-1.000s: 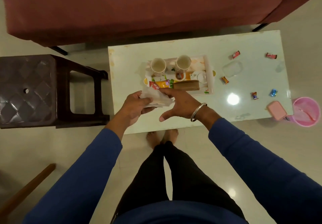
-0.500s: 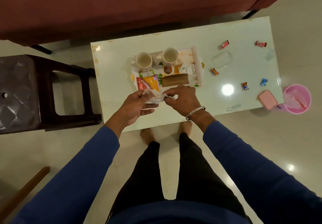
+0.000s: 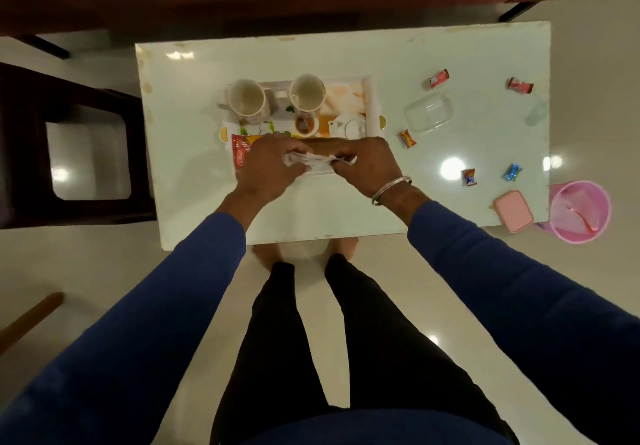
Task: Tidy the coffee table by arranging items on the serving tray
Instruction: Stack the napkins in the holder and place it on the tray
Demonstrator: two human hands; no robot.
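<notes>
Both hands' fingers pinch a white tissue over the tray's near edge.

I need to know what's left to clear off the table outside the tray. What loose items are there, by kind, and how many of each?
Wrapped candies: 5 (red, red, red-orange, red-blue, blue)
Clear plastic container: 1
Pink case: 1
Total: 7
</notes>
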